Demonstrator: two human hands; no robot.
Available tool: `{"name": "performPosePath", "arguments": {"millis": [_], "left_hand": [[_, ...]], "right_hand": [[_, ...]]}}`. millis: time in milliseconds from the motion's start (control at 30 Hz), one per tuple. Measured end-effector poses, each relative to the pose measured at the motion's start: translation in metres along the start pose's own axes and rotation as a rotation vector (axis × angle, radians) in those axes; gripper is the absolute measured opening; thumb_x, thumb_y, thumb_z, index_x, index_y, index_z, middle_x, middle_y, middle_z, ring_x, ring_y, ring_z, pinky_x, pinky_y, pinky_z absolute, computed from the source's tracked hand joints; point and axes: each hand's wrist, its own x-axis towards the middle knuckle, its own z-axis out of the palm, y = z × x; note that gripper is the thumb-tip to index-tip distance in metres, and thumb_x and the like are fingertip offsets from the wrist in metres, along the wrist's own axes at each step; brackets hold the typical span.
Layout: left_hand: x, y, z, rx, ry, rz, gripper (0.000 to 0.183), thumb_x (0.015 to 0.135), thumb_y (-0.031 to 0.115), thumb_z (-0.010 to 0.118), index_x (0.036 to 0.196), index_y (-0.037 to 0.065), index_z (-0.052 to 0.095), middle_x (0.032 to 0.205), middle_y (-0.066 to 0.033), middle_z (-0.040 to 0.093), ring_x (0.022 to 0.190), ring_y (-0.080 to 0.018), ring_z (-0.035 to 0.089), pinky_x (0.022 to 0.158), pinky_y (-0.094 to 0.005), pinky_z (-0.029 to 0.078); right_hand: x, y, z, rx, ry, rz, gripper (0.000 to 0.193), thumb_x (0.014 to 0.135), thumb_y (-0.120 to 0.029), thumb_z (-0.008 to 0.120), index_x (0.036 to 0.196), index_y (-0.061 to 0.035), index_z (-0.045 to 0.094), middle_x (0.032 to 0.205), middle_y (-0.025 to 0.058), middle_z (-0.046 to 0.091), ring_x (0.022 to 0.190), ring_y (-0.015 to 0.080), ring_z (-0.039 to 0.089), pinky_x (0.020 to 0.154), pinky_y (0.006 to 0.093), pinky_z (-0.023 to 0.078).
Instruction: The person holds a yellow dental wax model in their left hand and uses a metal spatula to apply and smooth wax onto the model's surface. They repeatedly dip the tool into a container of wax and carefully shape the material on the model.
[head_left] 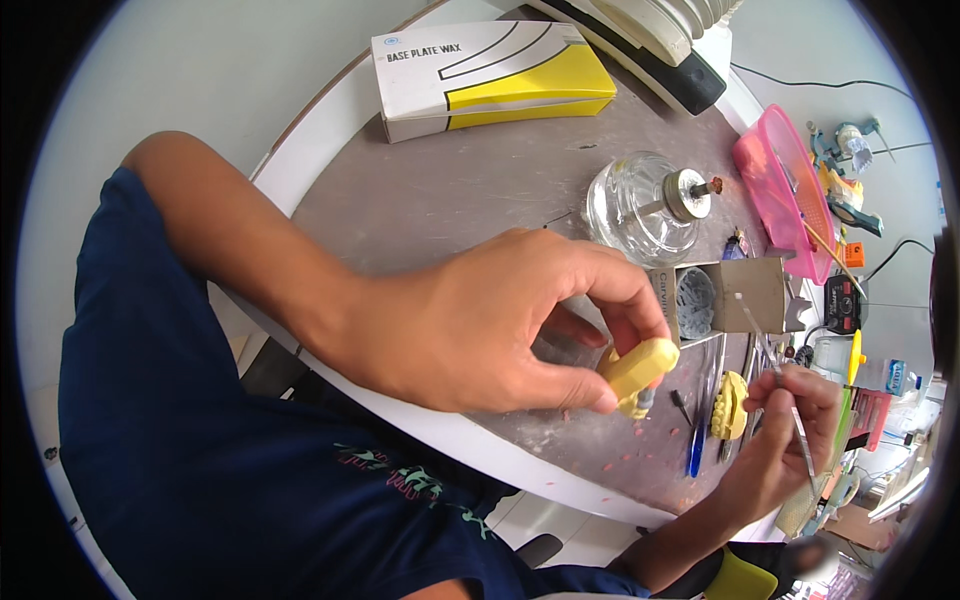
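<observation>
Between the thumb and fingers of my left hand is a yellow plaster dental cast, held above the table. A small grey part and a bit of pink show on its underside; most of its tooth side is hidden. My right hand, off to the right, pinches a thin metal dental carving tool like a pen, its tip apart from the cast. Next to that hand a second yellow dental cast with teeth lies on the table. A blue-handled tool and a small dark brush-like piece lie between the two hands.
Beyond my left hand stands a glass spirit lamp with no visible flame. An open cardboard box sits beside it. A white and yellow box lies at the back, a pink basket to the right. Pink wax crumbs dot the grey-brown table.
</observation>
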Motion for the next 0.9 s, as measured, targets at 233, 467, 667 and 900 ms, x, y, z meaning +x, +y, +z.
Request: {"name": "performPosePath", "arguments": {"millis": [233, 467, 667, 900], "left_hand": [[0.000, 0.000, -0.004, 0.214, -0.009, 0.055, 0.031, 0.074, 0.009, 0.074, 0.101, 0.001, 0.060, 0.102, -0.0104, 0.060, 0.110, -0.0193, 0.055, 0.090, -0.0319, 0.044], [0.003, 0.000, -0.006, 0.084, -0.025, -0.028, 0.033, 0.077, 0.003, 0.070, 0.106, -0.001, 0.057, 0.108, -0.0114, 0.056, 0.118, -0.0224, 0.050, 0.101, -0.0310, 0.042], [0.004, 0.003, -0.005, 0.090, -0.022, -0.064, 0.033, 0.077, 0.003, 0.070, 0.107, -0.001, 0.056, 0.109, -0.0123, 0.055, 0.119, -0.0224, 0.049, 0.102, -0.0319, 0.042], [0.004, 0.002, -0.006, 0.083, -0.015, -0.067, 0.035, 0.077, 0.003, 0.070, 0.109, -0.001, 0.056, 0.111, -0.0138, 0.053, 0.117, -0.0212, 0.051, 0.101, -0.0313, 0.042]], "right_hand": [[0.000, 0.005, 0.014, 0.002, -0.106, 0.143, 0.008, 0.082, 0.005, 0.060, 0.087, 0.0037, 0.054, 0.081, 0.0107, 0.060, 0.067, 0.0123, 0.059, 0.064, 0.0218, 0.049], [0.000, 0.006, 0.017, -0.004, -0.081, 0.191, 0.007, 0.082, 0.005, 0.060, 0.086, 0.0041, 0.054, 0.079, 0.0110, 0.062, 0.068, 0.0129, 0.063, 0.063, 0.0218, 0.052], [0.000, 0.008, 0.019, -0.027, -0.073, 0.225, 0.006, 0.082, 0.005, 0.060, 0.085, 0.0039, 0.054, 0.079, 0.0115, 0.063, 0.069, 0.0141, 0.065, 0.063, 0.0236, 0.054], [0.000, 0.006, 0.022, -0.029, -0.086, 0.236, 0.006, 0.082, 0.006, 0.059, 0.085, 0.0038, 0.054, 0.080, 0.0115, 0.062, 0.069, 0.0139, 0.064, 0.065, 0.0236, 0.053]]}}
